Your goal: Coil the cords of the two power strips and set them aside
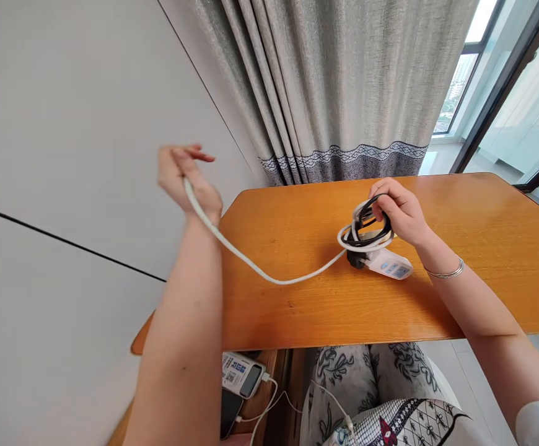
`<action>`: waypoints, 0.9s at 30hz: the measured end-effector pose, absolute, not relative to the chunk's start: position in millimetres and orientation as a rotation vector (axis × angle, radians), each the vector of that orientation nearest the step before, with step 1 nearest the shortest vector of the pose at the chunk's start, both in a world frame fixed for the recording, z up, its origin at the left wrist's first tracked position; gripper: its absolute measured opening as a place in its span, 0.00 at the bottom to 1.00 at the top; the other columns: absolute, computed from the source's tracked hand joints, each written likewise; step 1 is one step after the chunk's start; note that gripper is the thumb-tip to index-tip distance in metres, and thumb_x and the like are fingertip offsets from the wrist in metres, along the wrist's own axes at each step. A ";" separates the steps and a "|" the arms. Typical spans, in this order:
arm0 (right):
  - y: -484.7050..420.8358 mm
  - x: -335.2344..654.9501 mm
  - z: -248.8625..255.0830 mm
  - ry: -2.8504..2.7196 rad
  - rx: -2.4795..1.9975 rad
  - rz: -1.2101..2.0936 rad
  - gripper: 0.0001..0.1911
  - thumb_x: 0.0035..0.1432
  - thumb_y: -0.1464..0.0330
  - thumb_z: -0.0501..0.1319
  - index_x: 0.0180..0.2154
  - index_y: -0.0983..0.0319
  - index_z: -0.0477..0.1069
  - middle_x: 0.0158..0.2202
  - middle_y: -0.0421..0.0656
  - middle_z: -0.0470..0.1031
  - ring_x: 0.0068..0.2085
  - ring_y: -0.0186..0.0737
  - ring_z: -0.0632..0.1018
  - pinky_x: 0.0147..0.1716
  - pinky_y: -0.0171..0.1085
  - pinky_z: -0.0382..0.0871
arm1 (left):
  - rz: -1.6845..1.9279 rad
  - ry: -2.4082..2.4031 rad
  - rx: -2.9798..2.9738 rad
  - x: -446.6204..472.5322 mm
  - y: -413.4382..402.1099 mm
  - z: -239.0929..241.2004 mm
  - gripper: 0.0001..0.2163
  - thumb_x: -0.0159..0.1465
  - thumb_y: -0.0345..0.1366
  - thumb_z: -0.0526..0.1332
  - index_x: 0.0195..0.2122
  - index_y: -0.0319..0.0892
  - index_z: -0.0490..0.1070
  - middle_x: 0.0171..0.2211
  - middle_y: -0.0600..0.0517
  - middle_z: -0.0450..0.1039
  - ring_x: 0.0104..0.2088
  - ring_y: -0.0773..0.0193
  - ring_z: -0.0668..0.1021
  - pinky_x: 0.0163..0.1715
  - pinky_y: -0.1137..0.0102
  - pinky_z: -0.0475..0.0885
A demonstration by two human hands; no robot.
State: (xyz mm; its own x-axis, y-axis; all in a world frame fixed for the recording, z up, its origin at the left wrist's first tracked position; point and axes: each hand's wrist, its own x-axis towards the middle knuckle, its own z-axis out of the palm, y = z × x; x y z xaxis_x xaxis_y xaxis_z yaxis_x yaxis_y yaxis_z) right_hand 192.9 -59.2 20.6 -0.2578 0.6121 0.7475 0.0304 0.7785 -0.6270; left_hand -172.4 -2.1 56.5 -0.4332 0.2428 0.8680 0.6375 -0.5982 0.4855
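My left hand is raised beyond the table's left end, slightly blurred, with a white cable running into its curled grip. The cable sags over the tabletop towards a bundle of loops on the right. There, my right hand pinches the top of a coiled black cable, which is tangled with white loops. Beneath the loops lies a white power strip with blue-marked sockets. A black plug sits at the strip's left end, partly covered by the loops.
The orange-brown wooden table has cut-off corners. Below its front edge, a white power bank with charging cords lies on a lower surface. A grey wall stands left, a curtain behind, and a glass door frame right.
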 end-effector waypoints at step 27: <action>-70.9 212.2 42.9 -1.903 -0.712 0.385 0.29 0.70 0.43 0.47 0.29 0.57 0.65 0.31 0.43 0.73 0.37 0.42 0.75 0.43 0.43 0.69 | -2.622 -1.066 -2.990 16.3 -54.0 46.3 0.21 0.55 0.55 0.72 0.39 0.43 0.77 0.35 0.48 0.82 0.42 0.55 0.84 0.43 0.64 0.79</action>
